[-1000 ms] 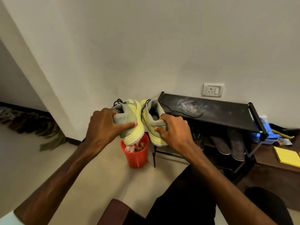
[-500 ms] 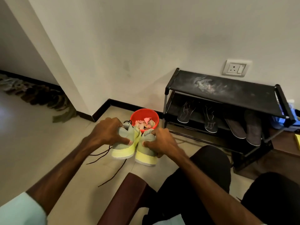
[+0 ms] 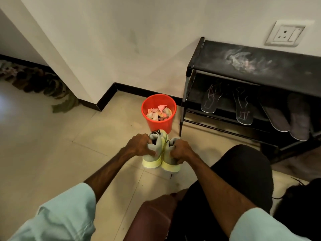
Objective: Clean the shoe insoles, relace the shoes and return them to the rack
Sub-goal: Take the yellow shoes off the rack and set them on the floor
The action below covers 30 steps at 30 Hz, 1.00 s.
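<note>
Two grey sneakers with yellow soles stand side by side on the tiled floor, heels toward me. My left hand (image 3: 140,145) grips the collar of the left shoe (image 3: 153,158). My right hand (image 3: 181,150) grips the collar of the right shoe (image 3: 169,163). Black laces show at the left shoe's tongue. The black shoe rack (image 3: 257,66) stands to the right against the wall, its dusty top shelf bare.
A red bin (image 3: 159,113) with crumpled paper stands just beyond the shoes, beside the rack's left leg. Sandals and flat insoles (image 3: 278,117) lie on the rack's lower shelf. More footwear (image 3: 40,82) lines the far left wall. My knees and a maroon seat edge (image 3: 152,218) are below.
Both hands have brought the shoes down from in front of the rack's top shelf to the floor before the red bin. My view has tilted downward.
</note>
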### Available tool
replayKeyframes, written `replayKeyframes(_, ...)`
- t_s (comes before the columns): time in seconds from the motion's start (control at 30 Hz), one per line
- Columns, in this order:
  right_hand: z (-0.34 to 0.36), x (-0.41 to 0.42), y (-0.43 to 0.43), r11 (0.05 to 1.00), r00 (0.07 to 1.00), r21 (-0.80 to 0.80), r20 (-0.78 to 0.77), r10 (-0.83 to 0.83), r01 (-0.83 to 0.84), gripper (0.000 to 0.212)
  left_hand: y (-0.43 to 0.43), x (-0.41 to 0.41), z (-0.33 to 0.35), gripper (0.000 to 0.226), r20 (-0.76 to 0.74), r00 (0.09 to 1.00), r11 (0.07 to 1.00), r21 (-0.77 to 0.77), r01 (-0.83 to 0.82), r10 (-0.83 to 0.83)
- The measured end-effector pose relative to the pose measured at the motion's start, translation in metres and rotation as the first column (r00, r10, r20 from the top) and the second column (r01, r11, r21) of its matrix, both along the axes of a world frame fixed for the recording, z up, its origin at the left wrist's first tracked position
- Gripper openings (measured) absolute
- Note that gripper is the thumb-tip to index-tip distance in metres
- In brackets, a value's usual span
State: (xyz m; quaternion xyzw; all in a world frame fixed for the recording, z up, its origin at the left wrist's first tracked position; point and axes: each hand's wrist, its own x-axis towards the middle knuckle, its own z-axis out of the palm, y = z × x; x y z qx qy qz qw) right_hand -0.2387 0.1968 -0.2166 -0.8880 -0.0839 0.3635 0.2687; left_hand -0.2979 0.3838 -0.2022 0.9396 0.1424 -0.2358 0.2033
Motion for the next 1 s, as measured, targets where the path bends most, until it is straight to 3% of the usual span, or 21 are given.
replayKeyframes(0.13, -0.04, 0.01, 0.0, 0.996, 0.997, -0.091, 0.071, 0.032, -0.025, 0.034, -0.007, 0.018, -0.038, 0.045, -0.065, 0.998, 1.0, -0.02, 0.019, -0.021)
replayKeyframes(0.3, -0.089, 0.028, 0.001, 0.988, 0.998, -0.148, 0.05, -0.031, 0.038, 0.034, -0.013, 0.02, -0.098, 0.053, -0.085, 0.995, 0.998, 0.032, -0.05, 0.053)
replayKeyframes(0.47, -0.12, 0.041, 0.011, 0.99, 0.995, -0.13, 0.085, -0.049, 0.06, 0.021, -0.018, 0.012, -0.14, 0.041, -0.059, 0.992, 0.992, 0.069, -0.108, 0.112)
replayKeyframes(0.63, -0.13, 0.032, 0.032, 0.996, 0.989, -0.083, 0.15, -0.016, 0.029, 0.039, -0.015, 0.002, -0.169, 0.038, -0.006, 0.976, 0.975, 0.045, -0.219, 0.219)
replayKeyframes(0.83, -0.141, 0.035, 0.023, 0.989, 0.97, -0.149, 0.242, 0.018, 0.018, 0.028, -0.011, -0.009, -0.193, 0.031, 0.06, 0.955, 0.956, -0.057, -0.289, 0.292)
replayKeyframes(1.0, -0.155, 0.033, 0.018, 0.978, 0.969, -0.205, 0.235, 0.081, -0.032, 0.032, -0.012, -0.01, -0.205, 0.03, 0.049, 0.963, 0.963, 0.031, -0.267, 0.265)
